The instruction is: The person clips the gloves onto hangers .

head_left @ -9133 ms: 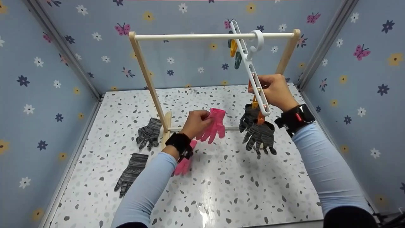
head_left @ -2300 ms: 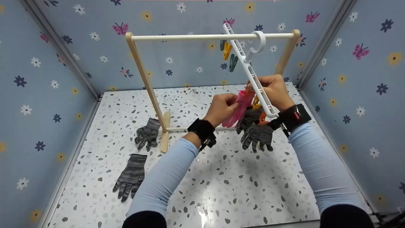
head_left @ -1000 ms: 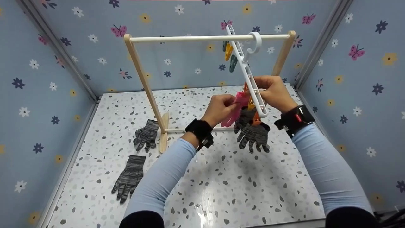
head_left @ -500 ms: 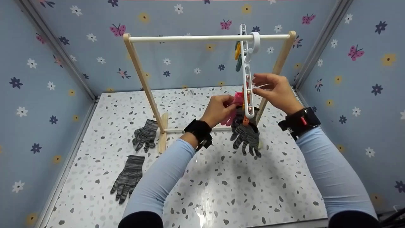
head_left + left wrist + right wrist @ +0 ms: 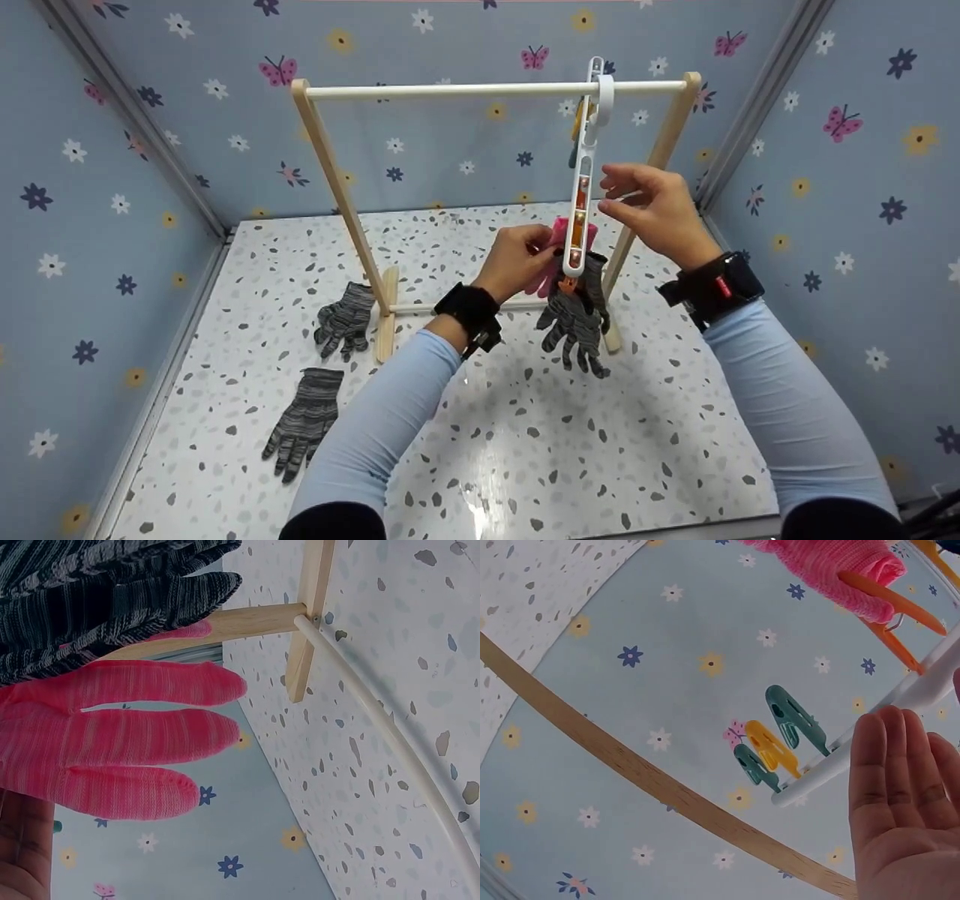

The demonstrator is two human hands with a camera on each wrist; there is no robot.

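Observation:
In the head view my left hand (image 5: 517,259) pinches a pink knitted glove (image 5: 559,234) below its cuff. An orange clothespin (image 5: 896,604) in the right wrist view bites the cuff of that glove. The clothespin is attached to a white hanger (image 5: 586,161), hooked over the rack's top bar. My right hand (image 5: 652,210) is just right of the hanger, apart from it, fingers loosely extended and holding nothing. Grey striped gloves (image 5: 574,322) hang by clips from the hanger's near end, partly covering the pink glove. Its fingers (image 5: 150,739) dangle in the left wrist view.
The wooden rack (image 5: 341,195) stands on a speckled tabletop (image 5: 517,450). Two grey striped gloves lie at left, a farther glove (image 5: 345,319) and a nearer glove (image 5: 306,420). Green and yellow clothespins (image 5: 769,746) sit at the hanger's far end. Patterned walls enclose the table.
My left hand brought the pink glove to the hanger. My right hand has let go of the orange clothespin and drawn back slightly. The hanger has swung round, its near end going left.

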